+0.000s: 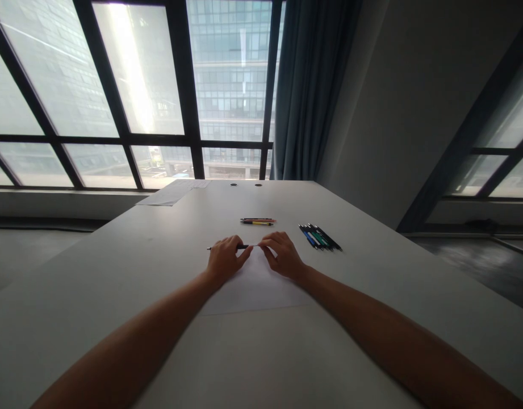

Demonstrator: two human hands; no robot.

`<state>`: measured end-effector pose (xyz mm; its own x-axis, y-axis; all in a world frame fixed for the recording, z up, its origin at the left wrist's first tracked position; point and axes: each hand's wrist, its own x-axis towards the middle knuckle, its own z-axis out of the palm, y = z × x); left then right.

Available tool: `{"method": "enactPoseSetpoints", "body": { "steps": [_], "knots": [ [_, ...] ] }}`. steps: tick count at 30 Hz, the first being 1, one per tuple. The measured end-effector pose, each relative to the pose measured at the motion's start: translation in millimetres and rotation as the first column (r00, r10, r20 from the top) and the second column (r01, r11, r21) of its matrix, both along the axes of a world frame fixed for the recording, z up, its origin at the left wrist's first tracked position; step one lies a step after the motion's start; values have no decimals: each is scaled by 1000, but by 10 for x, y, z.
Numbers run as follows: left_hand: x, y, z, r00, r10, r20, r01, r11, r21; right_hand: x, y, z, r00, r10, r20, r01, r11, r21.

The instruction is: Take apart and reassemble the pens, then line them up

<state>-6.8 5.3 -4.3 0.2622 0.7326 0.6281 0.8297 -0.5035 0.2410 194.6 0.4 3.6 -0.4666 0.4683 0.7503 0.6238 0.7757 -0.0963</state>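
The left hand [224, 255] grasps a dark pen [243, 246] that lies crosswise in its fingers, the tip at one end jutting toward the table's left edge. The right hand [282, 254] pinches a thin piece [255, 245] at the pen's other end. Both are over the far part of a white sheet [256, 289] on the table [95, 272]. A few pens [258, 222] lie just beyond, toward the far edge; a row of pens [319, 237] lies between the right hand and the right edge. Papers [167, 196] rest at the far left corner.
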Motion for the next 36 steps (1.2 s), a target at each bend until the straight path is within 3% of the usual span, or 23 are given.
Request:
{"method": "enactPoseSetpoints", "body": {
  "steps": [4, 10, 16, 20, 30, 36],
  "knots": [
    [-1, 0, 4, 1000, -17, 5, 17, 1000, -8, 0, 12, -15, 1000, 18, 22, -17, 1000, -14],
    [-7, 12, -9, 971, -237, -21, 237, 971, 16, -14, 17, -11, 998, 64, -19, -63, 997, 53],
    [-26, 41, -53, 945, -326, -18, 327, 944, 37, -12, 78, -66, 987, 103, -119, -95, 993, 73],
    [-31, 39, -59, 938, -345, -4, 345, 938, 35, 19, 96, -79, 984, 80, -160, -80, 997, 7],
    [-40, 31, -59, 942, -335, -5, 335, 941, 49, 5, 1, -1, 998, 27, -54, -27, 1000, -4],
    [-26, 25, -65, 951, -308, 11, 307, 951, 39, 181, 112, 10, 963, -147, -227, 145, 989, -25]
  ]
}}
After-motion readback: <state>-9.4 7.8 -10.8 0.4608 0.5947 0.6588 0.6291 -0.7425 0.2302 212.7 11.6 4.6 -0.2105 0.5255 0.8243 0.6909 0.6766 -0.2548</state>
